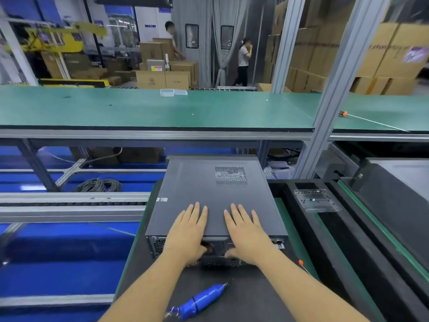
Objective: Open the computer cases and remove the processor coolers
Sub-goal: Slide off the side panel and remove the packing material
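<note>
Bottom centre: blue screwdriver (202, 300) on black mat (243, 298). Lower centre: left hand (186, 231) and right hand (246, 231), fingers straight, flat on case (218, 191) lid, thumbs over rear edge. Right: clear tray (316, 201). Across mid-frame: green bench (139, 110).

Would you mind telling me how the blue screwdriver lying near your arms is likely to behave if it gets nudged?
The screwdriver looks rounded and tapered, so it would probably roll in an arc rather than slide. It lies on the dark mat, which likely adds some grip. A ring at its rear end may drag and check the roll. It appears rigid, not floppy.
</note>
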`<control>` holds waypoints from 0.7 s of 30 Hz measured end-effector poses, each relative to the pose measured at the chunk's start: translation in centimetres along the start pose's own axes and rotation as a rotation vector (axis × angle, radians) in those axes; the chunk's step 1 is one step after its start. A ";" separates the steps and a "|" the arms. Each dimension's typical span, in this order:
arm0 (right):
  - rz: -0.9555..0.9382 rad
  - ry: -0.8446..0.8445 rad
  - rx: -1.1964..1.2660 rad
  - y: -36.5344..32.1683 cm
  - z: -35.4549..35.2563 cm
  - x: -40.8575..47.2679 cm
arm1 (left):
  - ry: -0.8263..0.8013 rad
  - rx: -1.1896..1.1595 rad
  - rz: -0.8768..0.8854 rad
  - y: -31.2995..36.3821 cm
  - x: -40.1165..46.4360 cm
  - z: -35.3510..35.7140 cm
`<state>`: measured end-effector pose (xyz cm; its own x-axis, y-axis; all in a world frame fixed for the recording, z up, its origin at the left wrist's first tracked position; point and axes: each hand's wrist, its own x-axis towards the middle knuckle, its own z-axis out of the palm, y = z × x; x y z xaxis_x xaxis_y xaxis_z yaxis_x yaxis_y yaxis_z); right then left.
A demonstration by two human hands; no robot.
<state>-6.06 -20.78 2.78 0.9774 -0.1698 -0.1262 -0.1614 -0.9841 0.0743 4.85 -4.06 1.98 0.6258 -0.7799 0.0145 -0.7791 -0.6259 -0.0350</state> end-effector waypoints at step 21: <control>0.036 0.239 -0.022 -0.4 -4.1 -0.9 | 0.415 0.072 0.159 -1.3 -1.1 -3.9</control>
<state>-6.29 -20.03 6.94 0.9760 -0.1853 0.1144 -0.1965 -0.9758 0.0959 5.10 -2.43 5.92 0.4197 -0.8137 0.4021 -0.8506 -0.5072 -0.1386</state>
